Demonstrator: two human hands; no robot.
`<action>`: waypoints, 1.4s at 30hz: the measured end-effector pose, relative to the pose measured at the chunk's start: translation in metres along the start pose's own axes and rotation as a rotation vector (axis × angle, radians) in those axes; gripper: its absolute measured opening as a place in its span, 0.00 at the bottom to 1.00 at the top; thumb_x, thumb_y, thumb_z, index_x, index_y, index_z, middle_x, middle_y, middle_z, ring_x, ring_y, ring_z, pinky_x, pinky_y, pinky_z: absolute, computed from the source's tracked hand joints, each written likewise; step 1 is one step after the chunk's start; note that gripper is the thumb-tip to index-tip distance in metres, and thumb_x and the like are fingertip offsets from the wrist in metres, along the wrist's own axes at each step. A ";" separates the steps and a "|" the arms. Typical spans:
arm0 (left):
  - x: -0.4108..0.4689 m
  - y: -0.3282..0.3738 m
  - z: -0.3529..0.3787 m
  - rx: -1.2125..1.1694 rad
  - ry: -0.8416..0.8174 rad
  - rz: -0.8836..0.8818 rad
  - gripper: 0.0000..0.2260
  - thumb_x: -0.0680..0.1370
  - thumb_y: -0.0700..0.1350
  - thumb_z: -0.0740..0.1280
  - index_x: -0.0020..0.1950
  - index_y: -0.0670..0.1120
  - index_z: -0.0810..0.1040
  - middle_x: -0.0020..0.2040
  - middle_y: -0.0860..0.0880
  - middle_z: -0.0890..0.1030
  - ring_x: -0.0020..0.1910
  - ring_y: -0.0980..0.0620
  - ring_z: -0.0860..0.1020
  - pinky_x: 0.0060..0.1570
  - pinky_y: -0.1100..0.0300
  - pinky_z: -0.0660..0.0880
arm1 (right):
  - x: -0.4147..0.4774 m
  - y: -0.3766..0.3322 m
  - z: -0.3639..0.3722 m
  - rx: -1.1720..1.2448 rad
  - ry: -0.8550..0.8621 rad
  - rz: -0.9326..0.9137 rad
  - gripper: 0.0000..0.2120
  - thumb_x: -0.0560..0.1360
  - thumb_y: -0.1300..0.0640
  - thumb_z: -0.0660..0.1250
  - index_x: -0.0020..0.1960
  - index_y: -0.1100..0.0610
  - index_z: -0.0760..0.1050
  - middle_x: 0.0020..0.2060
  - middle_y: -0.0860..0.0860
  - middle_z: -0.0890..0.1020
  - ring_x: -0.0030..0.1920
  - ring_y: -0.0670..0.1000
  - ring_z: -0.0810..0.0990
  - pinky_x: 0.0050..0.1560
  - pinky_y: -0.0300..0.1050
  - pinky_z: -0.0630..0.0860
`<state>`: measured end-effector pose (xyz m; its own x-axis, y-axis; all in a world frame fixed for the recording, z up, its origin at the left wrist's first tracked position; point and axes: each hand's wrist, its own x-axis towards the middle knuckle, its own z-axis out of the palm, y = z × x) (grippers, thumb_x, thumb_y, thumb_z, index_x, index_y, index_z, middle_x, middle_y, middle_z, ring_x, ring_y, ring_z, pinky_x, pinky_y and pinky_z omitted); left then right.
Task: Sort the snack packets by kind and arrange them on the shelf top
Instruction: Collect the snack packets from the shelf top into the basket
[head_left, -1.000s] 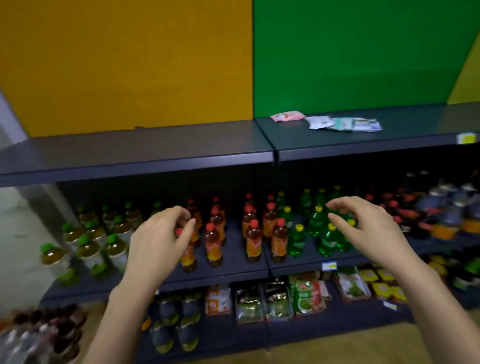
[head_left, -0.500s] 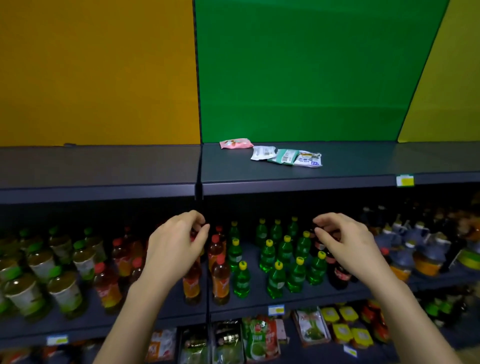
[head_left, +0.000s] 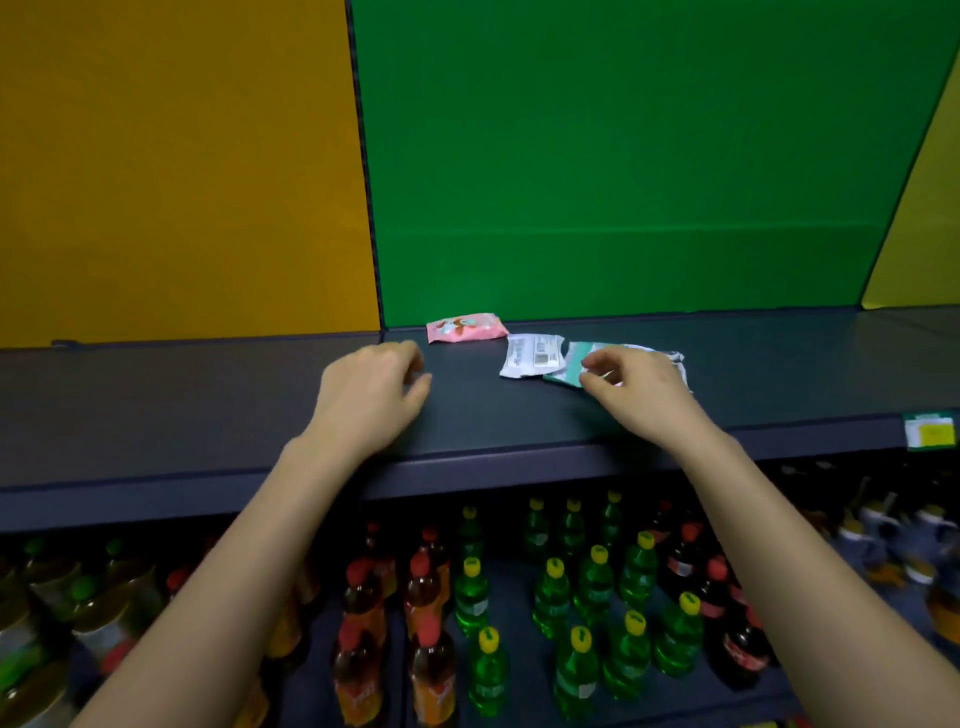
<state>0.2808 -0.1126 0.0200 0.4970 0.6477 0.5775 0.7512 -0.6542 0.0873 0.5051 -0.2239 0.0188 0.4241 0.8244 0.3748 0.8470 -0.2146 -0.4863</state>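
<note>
Packets: four on shelf top.

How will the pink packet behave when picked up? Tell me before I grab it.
Probably floppy: the pink packet looks like a thin film wrapper. Likely light for its size, since it looks puffed. Lying flat on the shelf top, it should slide if pushed, not roll or tip.

Head view, close, facing forward-down over shelf top.
</note>
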 end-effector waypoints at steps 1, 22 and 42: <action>0.017 -0.005 0.007 0.010 -0.026 0.007 0.10 0.78 0.50 0.61 0.55 0.46 0.75 0.53 0.49 0.80 0.54 0.45 0.76 0.43 0.57 0.68 | 0.017 0.000 0.005 -0.021 -0.019 0.018 0.15 0.76 0.52 0.63 0.60 0.58 0.77 0.56 0.53 0.82 0.56 0.54 0.78 0.55 0.44 0.70; 0.187 -0.027 0.156 -0.054 -0.413 0.032 0.28 0.79 0.59 0.56 0.71 0.42 0.63 0.70 0.43 0.67 0.68 0.44 0.65 0.65 0.52 0.63 | 0.163 -0.028 0.077 -0.502 -0.335 0.177 0.32 0.69 0.33 0.60 0.64 0.54 0.71 0.62 0.54 0.75 0.63 0.56 0.72 0.51 0.47 0.67; 0.158 -0.055 0.091 -0.705 -0.411 -0.710 0.21 0.63 0.52 0.78 0.45 0.43 0.73 0.39 0.44 0.80 0.34 0.48 0.76 0.33 0.59 0.69 | 0.165 -0.003 0.056 1.249 -0.591 0.473 0.16 0.73 0.51 0.55 0.43 0.63 0.74 0.35 0.58 0.76 0.35 0.55 0.72 0.40 0.46 0.70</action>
<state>0.3577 0.0609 0.0321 0.2527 0.9630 -0.0938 0.5710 -0.0702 0.8180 0.5547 -0.0583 0.0381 0.1271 0.9640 -0.2337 -0.2854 -0.1901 -0.9394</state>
